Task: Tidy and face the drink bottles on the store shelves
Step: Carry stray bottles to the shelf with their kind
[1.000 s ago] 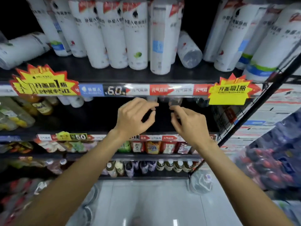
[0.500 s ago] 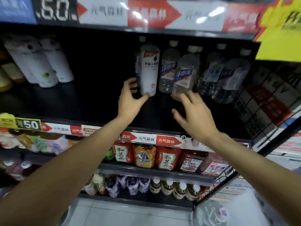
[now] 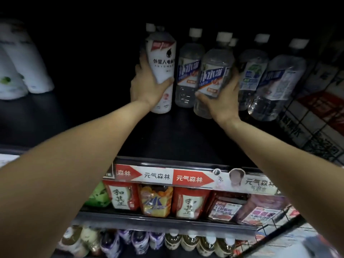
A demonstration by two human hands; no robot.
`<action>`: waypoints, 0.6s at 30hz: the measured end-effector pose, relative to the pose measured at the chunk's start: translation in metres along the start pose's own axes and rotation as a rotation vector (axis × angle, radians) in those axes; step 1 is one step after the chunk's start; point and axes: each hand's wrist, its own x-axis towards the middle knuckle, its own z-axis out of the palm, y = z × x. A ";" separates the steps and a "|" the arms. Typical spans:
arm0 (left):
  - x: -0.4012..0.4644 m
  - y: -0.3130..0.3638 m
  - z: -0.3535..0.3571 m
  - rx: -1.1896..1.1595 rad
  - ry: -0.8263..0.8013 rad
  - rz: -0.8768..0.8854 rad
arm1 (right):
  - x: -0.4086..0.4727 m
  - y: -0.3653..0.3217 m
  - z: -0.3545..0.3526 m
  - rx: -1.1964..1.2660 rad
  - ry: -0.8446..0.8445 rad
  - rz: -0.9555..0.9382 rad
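We are reaching deep into a dark store shelf [image 3: 186, 138] with both arms, our left hand [image 3: 147, 90] wrapping its thumb and fingers around a white-sleeved bottle [image 3: 162, 67] standing upright near the back. Our right hand [image 3: 221, 101] is gripping a clear bottle [image 3: 212, 75] with a blue and white label, which is leaning left against a matching clear bottle [image 3: 188, 71] between the two we are holding. Two more clear bottles [image 3: 275, 81] are tilting to the right of our grip, beside a wire side panel [image 3: 316, 123]. White bottles [image 3: 22, 71] are sitting well apart at far left. Below, a red and white price strip [image 3: 167, 176] is fronting pouches [image 3: 188, 203] and smaller bottles [image 3: 186, 241].
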 end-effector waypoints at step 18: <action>-0.103 0.027 -0.066 -0.155 -0.112 -0.057 | -0.101 -0.024 -0.055 0.195 -0.066 -0.108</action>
